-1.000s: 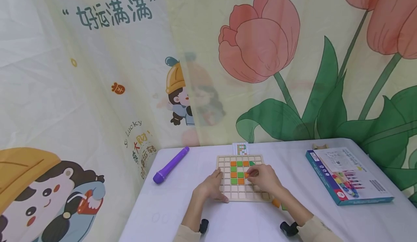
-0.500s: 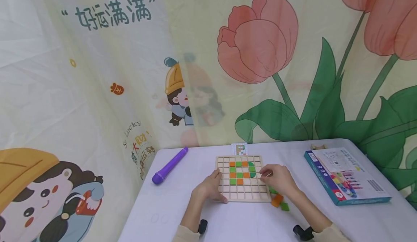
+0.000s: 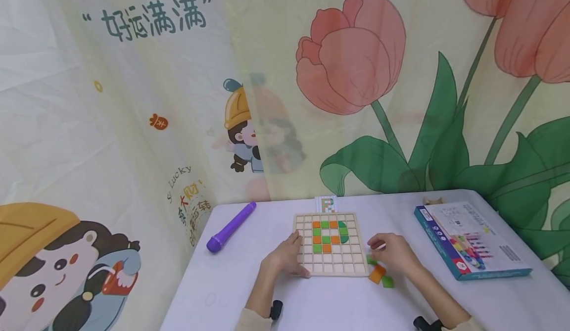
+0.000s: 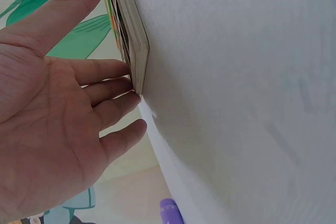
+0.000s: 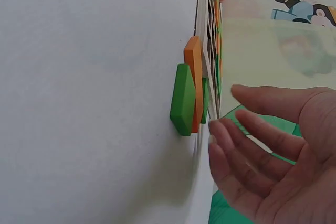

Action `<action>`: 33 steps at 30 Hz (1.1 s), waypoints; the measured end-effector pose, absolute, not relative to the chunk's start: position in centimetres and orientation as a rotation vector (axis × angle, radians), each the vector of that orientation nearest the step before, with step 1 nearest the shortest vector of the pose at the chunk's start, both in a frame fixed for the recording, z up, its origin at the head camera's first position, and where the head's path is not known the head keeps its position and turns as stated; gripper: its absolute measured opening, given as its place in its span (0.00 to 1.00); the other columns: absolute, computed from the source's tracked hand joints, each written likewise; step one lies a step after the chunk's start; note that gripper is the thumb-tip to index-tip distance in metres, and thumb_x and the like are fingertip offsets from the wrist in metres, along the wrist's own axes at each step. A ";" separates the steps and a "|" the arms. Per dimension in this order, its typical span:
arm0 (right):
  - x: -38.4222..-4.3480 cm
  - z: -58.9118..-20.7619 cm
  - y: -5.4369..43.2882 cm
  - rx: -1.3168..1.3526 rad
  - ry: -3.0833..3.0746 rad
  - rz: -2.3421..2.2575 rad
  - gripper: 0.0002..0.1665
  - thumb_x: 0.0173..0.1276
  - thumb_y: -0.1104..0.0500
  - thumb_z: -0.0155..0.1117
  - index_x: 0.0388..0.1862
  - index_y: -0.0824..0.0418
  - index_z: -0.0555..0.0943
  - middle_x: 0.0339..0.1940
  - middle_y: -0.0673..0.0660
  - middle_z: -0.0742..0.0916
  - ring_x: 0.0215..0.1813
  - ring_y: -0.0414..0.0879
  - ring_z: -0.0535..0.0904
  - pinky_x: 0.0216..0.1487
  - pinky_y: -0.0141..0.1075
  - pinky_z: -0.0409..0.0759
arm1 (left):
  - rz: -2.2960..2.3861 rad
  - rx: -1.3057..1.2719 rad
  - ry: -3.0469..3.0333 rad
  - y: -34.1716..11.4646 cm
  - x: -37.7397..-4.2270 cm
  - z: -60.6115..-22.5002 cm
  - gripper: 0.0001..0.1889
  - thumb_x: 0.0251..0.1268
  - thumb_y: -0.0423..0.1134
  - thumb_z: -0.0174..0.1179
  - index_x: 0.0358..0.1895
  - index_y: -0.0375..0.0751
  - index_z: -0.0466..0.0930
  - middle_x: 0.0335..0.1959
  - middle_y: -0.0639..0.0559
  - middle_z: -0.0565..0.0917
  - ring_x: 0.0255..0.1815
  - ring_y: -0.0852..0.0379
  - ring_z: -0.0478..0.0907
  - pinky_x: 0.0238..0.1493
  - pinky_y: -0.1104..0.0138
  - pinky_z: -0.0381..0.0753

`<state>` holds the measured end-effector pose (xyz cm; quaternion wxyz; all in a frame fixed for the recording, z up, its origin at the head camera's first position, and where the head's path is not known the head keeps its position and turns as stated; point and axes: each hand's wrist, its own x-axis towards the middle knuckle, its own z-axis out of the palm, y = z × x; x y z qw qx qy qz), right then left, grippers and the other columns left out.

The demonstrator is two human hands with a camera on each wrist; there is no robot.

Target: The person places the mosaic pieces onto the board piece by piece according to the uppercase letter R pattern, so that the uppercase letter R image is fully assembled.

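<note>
A square wooden grid board (image 3: 329,266) lies on the table with orange and green tiles (image 3: 317,239) set in its cells; two at the right have rounded corners. My left hand (image 3: 285,256) rests against the board's left edge, fingers and thumb spread along it, as the left wrist view confirms. My right hand (image 3: 394,254) hovers just right of the board, fingers loosely bent and holding nothing. Beneath and beside it lie loose tiles: an orange tile (image 3: 377,273), a green tile (image 3: 388,282) and another green tile (image 3: 371,260), partly hidden in the right wrist view.
Behind the board is a small pattern card (image 3: 327,204). A purple microphone-shaped object (image 3: 231,228) lies at the left. To the right sits a flat blue-edged box (image 3: 474,242), with a small wooden item (image 3: 433,201) behind it. Printed curtains (image 3: 285,98) enclose the table (image 3: 249,291).
My right hand has moved off the board to the right and towards the loose tiles. The rounded green tile at the board's lower right is now uncovered. My left hand stays put.
</note>
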<state>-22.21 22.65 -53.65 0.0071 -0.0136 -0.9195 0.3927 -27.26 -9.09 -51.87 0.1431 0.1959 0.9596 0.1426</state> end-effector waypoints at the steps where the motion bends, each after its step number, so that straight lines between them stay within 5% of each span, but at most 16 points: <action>1: -22.2 -53.8 22.7 -0.041 -2.888 1.219 0.16 0.59 0.66 0.79 0.47 0.62 0.88 0.39 0.52 0.89 0.40 0.46 0.83 0.43 0.41 0.89 | 0.421 0.565 2.767 -9.1 -27.2 -51.9 0.60 0.44 0.53 0.85 0.79 0.30 0.61 0.83 0.38 0.58 0.83 0.42 0.57 0.80 0.52 0.63; 17: -22.1 -54.1 22.8 -0.059 -2.993 1.200 0.18 0.57 0.65 0.81 0.46 0.63 0.88 0.33 0.51 0.85 0.38 0.46 0.77 0.41 0.37 0.84 | 0.392 0.537 2.771 -9.0 -27.2 -51.9 0.60 0.45 0.54 0.84 0.79 0.33 0.62 0.83 0.41 0.59 0.83 0.44 0.58 0.80 0.53 0.63; 27: -21.4 -53.8 22.5 -0.116 -3.076 1.091 0.17 0.54 0.58 0.85 0.36 0.60 0.84 0.28 0.52 0.82 0.32 0.45 0.76 0.34 0.35 0.80 | 0.402 0.540 2.773 -9.1 -27.2 -52.0 0.60 0.45 0.53 0.85 0.79 0.32 0.62 0.83 0.40 0.59 0.83 0.44 0.57 0.80 0.53 0.63; 33: -20.9 -53.0 22.3 -0.073 -3.110 1.110 0.17 0.51 0.65 0.85 0.34 0.60 0.83 0.27 0.53 0.81 0.31 0.46 0.76 0.33 0.36 0.81 | 0.421 0.541 2.773 -9.0 -27.3 -51.9 0.60 0.44 0.53 0.85 0.79 0.31 0.62 0.83 0.40 0.59 0.83 0.43 0.57 0.80 0.52 0.63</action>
